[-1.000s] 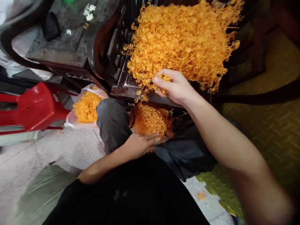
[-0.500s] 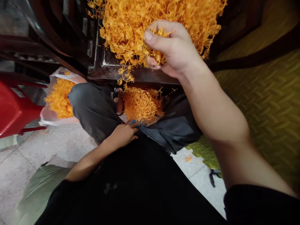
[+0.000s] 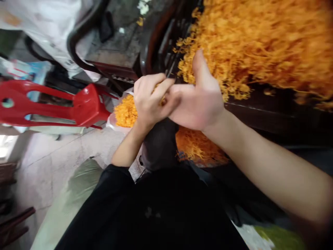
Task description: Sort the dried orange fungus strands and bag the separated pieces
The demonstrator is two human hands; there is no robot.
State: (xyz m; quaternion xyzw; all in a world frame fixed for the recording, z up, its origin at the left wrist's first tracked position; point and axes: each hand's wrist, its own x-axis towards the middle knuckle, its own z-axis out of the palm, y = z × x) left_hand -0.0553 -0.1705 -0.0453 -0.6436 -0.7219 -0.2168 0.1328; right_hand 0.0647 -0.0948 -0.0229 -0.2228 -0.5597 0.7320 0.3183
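Observation:
My left hand (image 3: 152, 100) is curled closed, with bits of orange plastic flower pieces (image 3: 163, 100) showing between its fingers. Against it rests my right hand (image 3: 199, 102), thumb raised and fingers stretched out, partly hidden behind the left one. Up at the right is a big heap of the same thin-stemmed orange pieces (image 3: 260, 48) on a dark wooden surface (image 3: 262, 116). Beyond the left hand stands a whitish plastic bag (image 3: 111, 123) holding more of them. A pile of orange stems (image 3: 197, 146) lies below my right wrist, between my legs.
A red plastic chair (image 3: 87, 106) stands on the pale tiled floor (image 3: 41, 170) at the left. Dark wooden furniture (image 3: 117, 69) and white sacking (image 3: 57, 27) are behind it. A greenish bag or cloth (image 3: 78, 191) lies at lower left.
The view has swung left. My right hand has left the heap with its clump and opened beside my left hand. The left hand has risen from my lap and closed on orange pieces.

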